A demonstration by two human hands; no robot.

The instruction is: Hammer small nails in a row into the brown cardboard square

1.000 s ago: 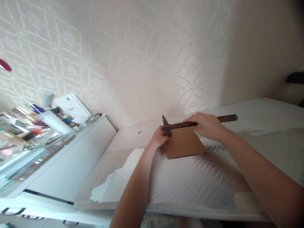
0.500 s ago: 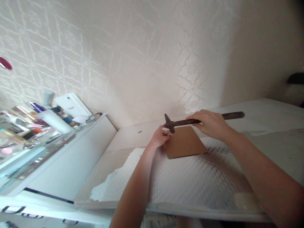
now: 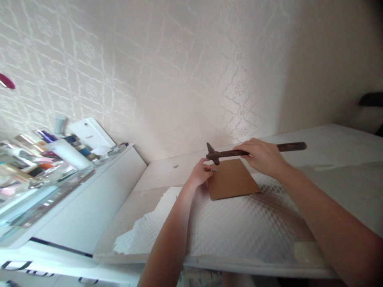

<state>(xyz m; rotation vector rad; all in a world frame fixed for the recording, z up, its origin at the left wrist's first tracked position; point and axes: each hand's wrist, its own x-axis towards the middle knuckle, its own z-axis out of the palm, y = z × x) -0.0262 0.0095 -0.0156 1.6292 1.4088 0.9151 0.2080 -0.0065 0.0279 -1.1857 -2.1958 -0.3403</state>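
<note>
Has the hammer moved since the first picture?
Yes, slightly: judged against the small dark mark on the tabletop, the hammer now sits a little higher and farther right in the view.

Crowded white cabinet (image 3: 98,203), patterned wall (image 3: 182,79)
Well left of the left fingers (image 3: 204,160), bottles and tubes (image 3: 70,154) lie jumbled near a white box (image 3: 91,133); the wall rises beyond those fingers.

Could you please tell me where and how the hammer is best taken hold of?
Probably by the handle of the hammer, coming from the person's right: its long, straight free end juts out past the right hand, nearly level, while the head sits close to the left hand.
</note>
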